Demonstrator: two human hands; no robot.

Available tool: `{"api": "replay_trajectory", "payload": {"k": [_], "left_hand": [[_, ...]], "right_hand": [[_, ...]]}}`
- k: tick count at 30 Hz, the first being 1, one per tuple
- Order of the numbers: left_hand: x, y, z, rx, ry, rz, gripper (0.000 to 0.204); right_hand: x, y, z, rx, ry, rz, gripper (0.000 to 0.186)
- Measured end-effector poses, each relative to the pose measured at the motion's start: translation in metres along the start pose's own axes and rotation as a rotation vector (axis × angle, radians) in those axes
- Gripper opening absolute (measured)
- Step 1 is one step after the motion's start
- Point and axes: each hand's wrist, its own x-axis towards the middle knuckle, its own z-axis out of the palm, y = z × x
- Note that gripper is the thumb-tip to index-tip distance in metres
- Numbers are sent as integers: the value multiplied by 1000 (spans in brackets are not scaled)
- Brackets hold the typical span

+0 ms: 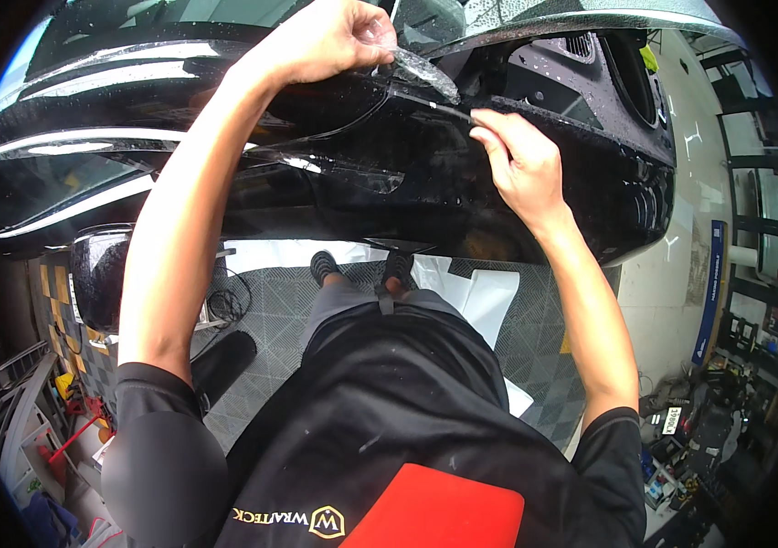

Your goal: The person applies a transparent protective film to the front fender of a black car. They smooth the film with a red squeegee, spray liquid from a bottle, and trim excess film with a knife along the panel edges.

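A glossy black car (334,201) with water drops on it stretches across the far side. Up at the top middle, my left hand (361,38) is closed on a crumpled clear film strip (430,77), which hangs down to the right over the bodywork. My right hand (524,163) pinches a slender dark tool (448,110) with a light spot near its far end. It lies close along the panel edge just below the film; whether it touches the paint I cannot tell. Another piece of clear film (372,175) clings to the side panel, lower and to the left.
An opening (581,78) in the car's body lies to the right of my hands. White sheets (489,297) lie on the grey tiled floor (270,365) by my feet. A black cable (232,301) is at left; assorted gear (709,447) piles up at lower right.
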Motion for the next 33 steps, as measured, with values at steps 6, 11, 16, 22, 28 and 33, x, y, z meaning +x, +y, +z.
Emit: {"api": "replay_trajectory", "payload": {"k": [6,11,16,22,28,33], "left_hand": [[-1,9,-4,-36,-2,-22,8],[-1,6,-2,-29,7,13,7],[0,-1,-2,-57,-7,42,6],[-1,-8,-1,-113,-7,110,5],[-3,-8,-1,-177,-28,111,1],[-6,0,-5,-88,-12,69,1]], "right_hand": [[13,-3,22,-155,86,-61,22],[16,-5,30,-177,102,-52,22],[16,-6,36,-200,130,-27,20],[16,-7,36,-199,121,-5,20],[15,-9,39,-167,109,38,18],[13,-6,35,-175,102,59,18]]}}
